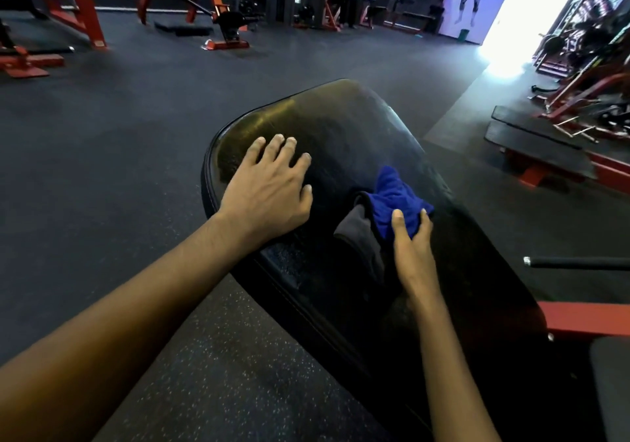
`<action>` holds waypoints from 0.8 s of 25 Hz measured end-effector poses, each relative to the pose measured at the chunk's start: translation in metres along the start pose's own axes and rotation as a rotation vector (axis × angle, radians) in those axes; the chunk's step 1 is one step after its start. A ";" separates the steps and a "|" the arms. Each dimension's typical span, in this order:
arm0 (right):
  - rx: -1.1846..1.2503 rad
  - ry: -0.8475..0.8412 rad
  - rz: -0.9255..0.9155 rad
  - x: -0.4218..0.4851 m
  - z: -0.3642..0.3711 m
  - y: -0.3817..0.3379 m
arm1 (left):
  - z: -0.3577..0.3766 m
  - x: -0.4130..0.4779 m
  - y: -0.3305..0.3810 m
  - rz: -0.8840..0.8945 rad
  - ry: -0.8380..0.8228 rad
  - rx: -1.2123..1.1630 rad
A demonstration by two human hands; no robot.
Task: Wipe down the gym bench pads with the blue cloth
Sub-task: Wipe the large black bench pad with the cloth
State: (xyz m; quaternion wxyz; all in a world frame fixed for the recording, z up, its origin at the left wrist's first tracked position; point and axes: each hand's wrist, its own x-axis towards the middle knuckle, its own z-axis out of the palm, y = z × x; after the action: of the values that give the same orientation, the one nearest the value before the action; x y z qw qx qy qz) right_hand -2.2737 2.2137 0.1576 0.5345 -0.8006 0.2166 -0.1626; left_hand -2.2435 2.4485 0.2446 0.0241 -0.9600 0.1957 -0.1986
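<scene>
Head cam: my right hand point(412, 247) pinches the bunched blue cloth point(395, 199) btwn thumb & fingers, mid-way along the pad point(341, 127). Left hand point(269, 189) lies flat, fingers spread, near pad's left edge. Risk: bunched wad prob skips patches; bare palm may re-smear it.

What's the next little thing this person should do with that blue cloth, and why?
Probably slide the blue cloth forward toward the far rounded end. The right hand grips it bunched midway along the bench pad, the left hand rests flat on the pad, and the surface ahead looks smeared.
</scene>
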 end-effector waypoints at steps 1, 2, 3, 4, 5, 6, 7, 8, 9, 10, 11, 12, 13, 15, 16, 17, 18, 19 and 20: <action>0.033 -0.009 -0.002 0.005 0.006 -0.006 | 0.003 0.000 0.000 0.004 -0.005 0.016; 0.052 -0.006 -0.019 0.010 0.013 -0.016 | 0.005 -0.001 0.000 0.003 -0.008 0.024; 0.056 0.010 -0.043 0.016 0.022 -0.025 | 0.005 -0.002 0.001 0.001 -0.006 0.029; 0.056 0.029 -0.069 0.021 0.030 -0.032 | 0.005 -0.003 0.002 -0.003 -0.002 0.037; 0.046 0.044 -0.088 0.028 0.035 -0.038 | 0.004 -0.003 0.003 -0.006 -0.001 0.046; 0.031 0.061 -0.109 0.037 0.037 -0.041 | 0.003 -0.002 0.004 -0.005 -0.009 0.055; 0.014 0.076 -0.135 0.044 0.037 -0.043 | 0.003 0.000 0.004 -0.005 -0.021 0.061; -0.001 0.087 -0.160 0.049 0.035 -0.042 | 0.004 0.000 0.004 -0.006 -0.036 0.070; -0.018 0.090 -0.179 0.047 0.033 -0.041 | 0.005 0.000 0.004 -0.005 -0.046 0.081; -0.034 0.085 -0.194 0.039 0.030 -0.038 | 0.006 0.000 0.004 -0.004 -0.052 0.088; -0.039 0.072 -0.215 0.026 0.026 -0.033 | 0.006 0.000 0.004 -0.005 -0.052 0.088; -0.034 0.059 -0.248 0.011 0.023 -0.024 | 0.007 0.000 0.004 -0.006 -0.052 0.086; -0.017 0.045 -0.276 -0.007 0.020 -0.016 | 0.008 0.000 0.004 -0.008 -0.053 0.086; -0.018 0.056 -0.307 -0.024 0.024 -0.008 | 0.006 0.001 0.004 -0.009 -0.058 0.088; -0.038 0.083 -0.314 -0.017 0.029 -0.012 | 0.006 0.001 0.005 -0.009 -0.061 0.087; -0.068 0.110 -0.313 -0.004 0.034 -0.020 | 0.006 0.002 0.006 -0.010 -0.061 0.090; -0.086 0.131 -0.304 0.015 0.041 -0.030 | 0.006 0.002 0.006 -0.010 -0.061 0.096; -0.096 0.138 -0.289 0.036 0.047 -0.042 | 0.006 0.002 0.006 -0.010 -0.064 0.100; -0.101 0.137 -0.270 0.056 0.053 -0.054 | 0.006 0.001 0.006 -0.011 -0.069 0.103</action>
State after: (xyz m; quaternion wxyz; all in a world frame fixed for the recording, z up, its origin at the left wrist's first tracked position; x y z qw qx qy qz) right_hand -2.1908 2.2439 0.1892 0.4508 -0.8353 0.1508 -0.2763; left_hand -2.2424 2.4420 0.2393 0.0790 -0.9649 0.1790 -0.1751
